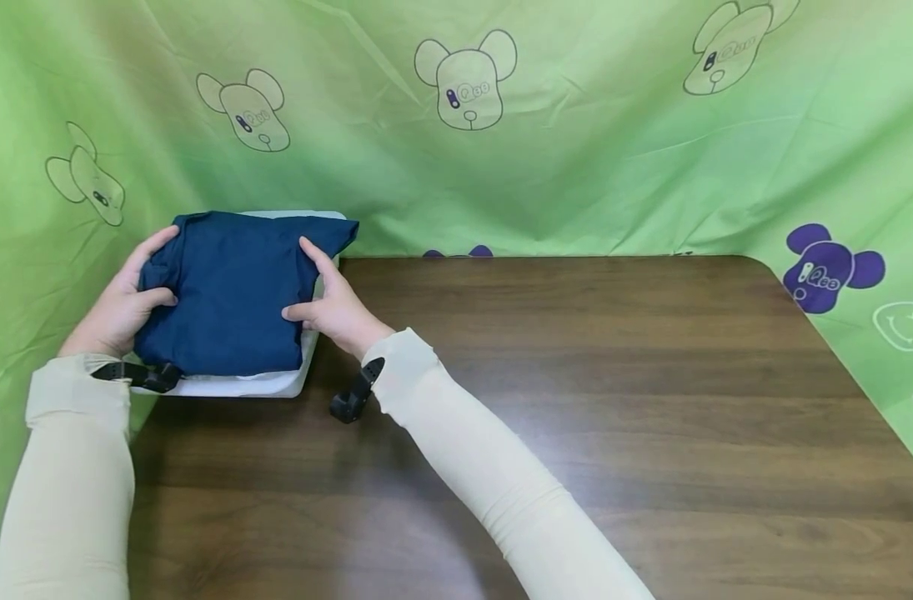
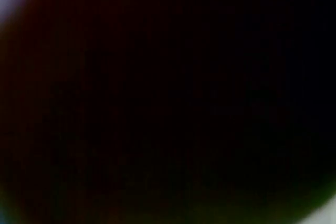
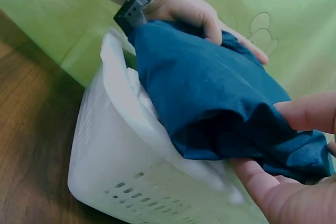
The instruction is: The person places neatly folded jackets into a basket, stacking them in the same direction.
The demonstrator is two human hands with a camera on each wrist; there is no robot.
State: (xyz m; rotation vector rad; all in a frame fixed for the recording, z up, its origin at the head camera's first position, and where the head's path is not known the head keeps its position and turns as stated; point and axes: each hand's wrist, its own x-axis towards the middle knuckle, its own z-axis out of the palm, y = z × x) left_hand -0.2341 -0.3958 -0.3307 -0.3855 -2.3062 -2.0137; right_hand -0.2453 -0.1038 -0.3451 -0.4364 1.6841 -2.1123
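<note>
A folded dark blue cloth (image 1: 227, 292), which looks like a garment, lies over the top of a white plastic basket (image 1: 276, 385). My left hand (image 1: 118, 310) holds its left side, thumb on top and fingers along the edge. On the opposite side, my right hand (image 1: 338, 307) grips the cloth between thumb and fingers. Seen from the right wrist, the cloth (image 3: 205, 82) bulges above the rim of the basket (image 3: 123, 145), and its near edge hangs in a loose fold. The left wrist view is almost wholly dark.
Something white (image 3: 137, 85) shows inside the basket under the cloth. The basket stands at the back left of a brown wooden table (image 1: 546, 375). A green curtain (image 1: 576, 150) with printed bear heads hangs behind and along the sides.
</note>
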